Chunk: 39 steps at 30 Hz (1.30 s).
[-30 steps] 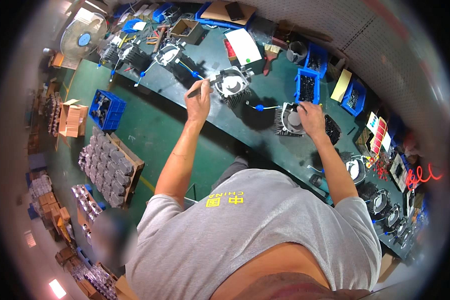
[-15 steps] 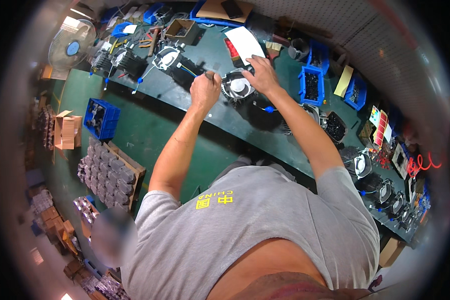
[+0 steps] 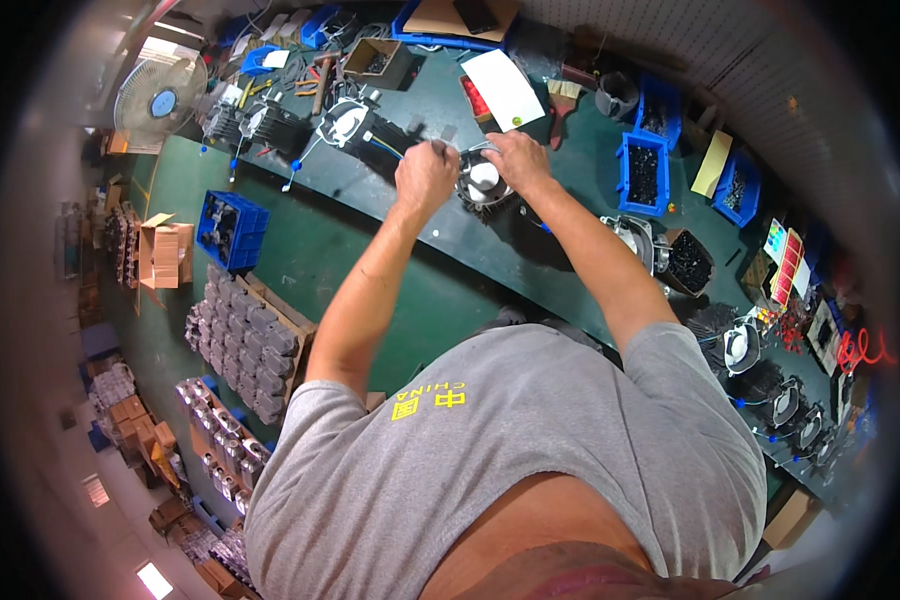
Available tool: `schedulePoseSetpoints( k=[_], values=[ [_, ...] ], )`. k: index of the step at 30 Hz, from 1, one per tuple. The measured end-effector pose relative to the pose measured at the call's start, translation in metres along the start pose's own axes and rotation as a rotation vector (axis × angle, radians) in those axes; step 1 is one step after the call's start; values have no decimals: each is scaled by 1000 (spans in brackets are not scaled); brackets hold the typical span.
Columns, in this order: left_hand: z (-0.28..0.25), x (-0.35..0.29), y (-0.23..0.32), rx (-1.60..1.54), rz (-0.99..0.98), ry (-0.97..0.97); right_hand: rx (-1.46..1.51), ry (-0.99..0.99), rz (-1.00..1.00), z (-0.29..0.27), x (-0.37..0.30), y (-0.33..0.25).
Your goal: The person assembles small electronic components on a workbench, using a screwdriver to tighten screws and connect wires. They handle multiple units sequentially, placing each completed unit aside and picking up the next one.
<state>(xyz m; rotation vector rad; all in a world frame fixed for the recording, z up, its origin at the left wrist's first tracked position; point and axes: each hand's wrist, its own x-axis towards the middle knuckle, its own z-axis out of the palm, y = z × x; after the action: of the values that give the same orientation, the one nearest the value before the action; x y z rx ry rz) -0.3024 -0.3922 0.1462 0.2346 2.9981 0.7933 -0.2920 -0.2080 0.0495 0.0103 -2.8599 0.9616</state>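
Observation:
On the green bench stands a motor unit (image 3: 483, 180) with a metal housing and a round white centre. My left hand (image 3: 428, 178) is closed at the left side of this unit; whatever its fingers hold is hidden. Over the far right edge of the same housing, my right hand (image 3: 520, 160) bends its fingers onto the rim and grips it. A similar motor unit (image 3: 348, 122) with coloured wires lies to the left. Just beyond my right hand are a white sheet (image 3: 505, 88) and a red box (image 3: 476, 98).
A brush (image 3: 562, 105) lies right of the sheet. Blue bins (image 3: 642, 172) of small dark parts stand on the right, near a carton (image 3: 690, 262). More motor units (image 3: 738, 345) line the bench's right end. A fan (image 3: 160, 100) and a blue crate (image 3: 232, 230) are left.
My left hand has come closer to the motor unit, and its dark object no longer shows. My right hand has left the sheet's edge and bent onto the housing rim. The whole view has shifted slightly.

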Motion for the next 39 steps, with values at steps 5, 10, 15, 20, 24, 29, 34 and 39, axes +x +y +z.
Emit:
schedulePoseSetpoints(
  k=[5, 10, 15, 20, 24, 29, 34, 39],
  values=[
    [25, -63, -6, -67, 98, 149, -18, 7, -16, 7, 1, 4],
    [51, -98, -11, -123, 234, 314, -23, 2, -10, 6, 1, 3],
    [49, -100, -19, -197, 187, 281, -12, 31, -51, 5, 1, 7],
    [34, -89, -21, -481, 78, 223, -19, 10, -39, 7, 2, 9],
    [28, -58, -38, -480, 48, 166, -4, 11, -46, 6, 0, 5],
    [-6, -2, -17, -167, -46, -75, -11, -3, -28, 3, 0, 6],
    [-11, 53, -15, -90, -114, -264, -12, -12, -31, 2, 0, 5],
    [-4, 66, -15, -96, -136, -336, -9, 14, -44, 3, 0, 6]
  ],
)
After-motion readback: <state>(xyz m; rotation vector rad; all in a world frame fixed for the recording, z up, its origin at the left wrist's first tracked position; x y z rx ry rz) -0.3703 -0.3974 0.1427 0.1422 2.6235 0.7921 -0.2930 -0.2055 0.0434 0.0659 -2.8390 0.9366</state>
